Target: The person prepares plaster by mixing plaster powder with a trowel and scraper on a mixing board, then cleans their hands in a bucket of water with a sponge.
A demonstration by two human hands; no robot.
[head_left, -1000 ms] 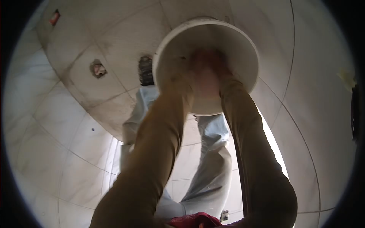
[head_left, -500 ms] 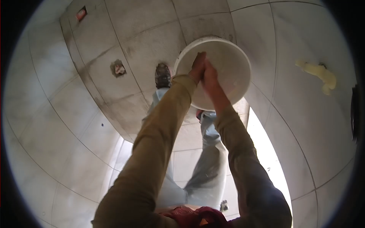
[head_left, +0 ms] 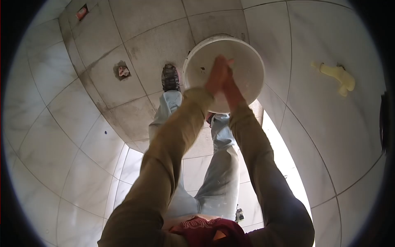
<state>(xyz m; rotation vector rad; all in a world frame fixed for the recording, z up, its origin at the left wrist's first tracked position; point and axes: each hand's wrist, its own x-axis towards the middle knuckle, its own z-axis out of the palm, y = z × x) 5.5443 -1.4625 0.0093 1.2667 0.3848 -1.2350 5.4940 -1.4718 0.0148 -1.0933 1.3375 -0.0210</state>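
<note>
A large round white bucket (head_left: 258, 78) stands on the tiled floor, and both of my hands are over its mouth. My left hand (head_left: 214, 79) and my right hand (head_left: 231, 87) are pressed against each other, palm side to palm side. The fingers are blurred and overlap, so whether they are flat or curled does not show. One fingertip sticks out to the right. No object is visible between the hands. A few dark specks show inside the bucket near my left hand.
My shoe (head_left: 170, 78) is beside the bucket on the left. A yellow fitting (head_left: 339, 76) sticks out of the tiled wall at right. Holes in the tiles hold a crumpled pale piece (head_left: 123, 71) and something red (head_left: 82, 12). A bright opening lies at lower right.
My hands have shifted against each other, still together over the bucket, the left one now lower and broader in view. The whole view has moved slightly, with the bucket a little farther left and up.
</note>
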